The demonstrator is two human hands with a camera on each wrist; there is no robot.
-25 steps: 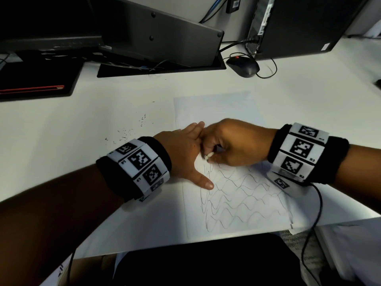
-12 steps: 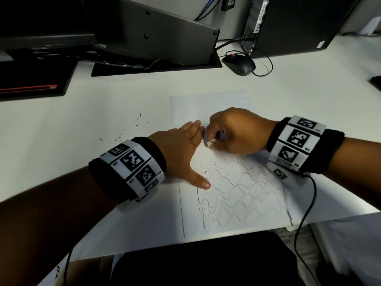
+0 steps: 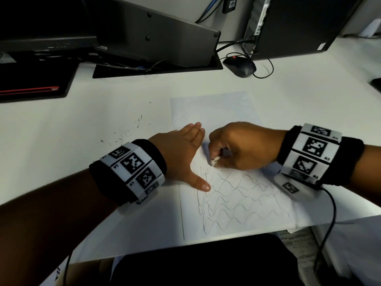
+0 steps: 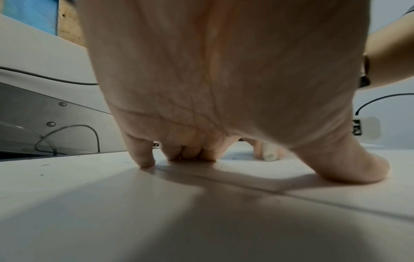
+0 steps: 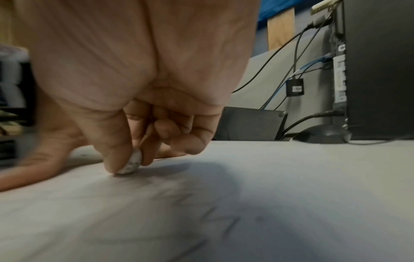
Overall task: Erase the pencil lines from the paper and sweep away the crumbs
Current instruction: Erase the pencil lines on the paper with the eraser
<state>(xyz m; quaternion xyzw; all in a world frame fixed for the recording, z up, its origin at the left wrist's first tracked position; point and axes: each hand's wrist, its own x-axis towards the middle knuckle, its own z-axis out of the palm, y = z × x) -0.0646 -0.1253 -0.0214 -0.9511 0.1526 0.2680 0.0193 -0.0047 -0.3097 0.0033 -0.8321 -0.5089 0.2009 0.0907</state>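
A white sheet of paper (image 3: 214,112) lies on the desk, its near half covered with wavy pencil lines (image 3: 237,203). My left hand (image 3: 181,153) lies flat, fingers straight, pressing the paper's left edge, thumb spread toward the lines; in the left wrist view its fingertips (image 4: 143,159) touch the sheet. My right hand (image 3: 237,147) pinches a small white eraser (image 3: 214,162) between thumb and fingers, its tip on the paper at the top of the lines. The right wrist view shows the worn eraser (image 5: 131,164) pressed on the sheet. Dark crumbs (image 3: 123,135) lie on the desk left of the paper.
A black mouse (image 3: 240,67) with its cable sits behind the paper. A dark computer tower (image 3: 299,23) stands at back right, a monitor stand (image 3: 156,38) and a cable tray at back centre. The desk's front edge (image 3: 206,246) runs just below the sheet.
The right hand has moved back and forth with the eraser: away from me up the sheet, then back down to the top of the lines. The left hand has stayed pressed on the paper.
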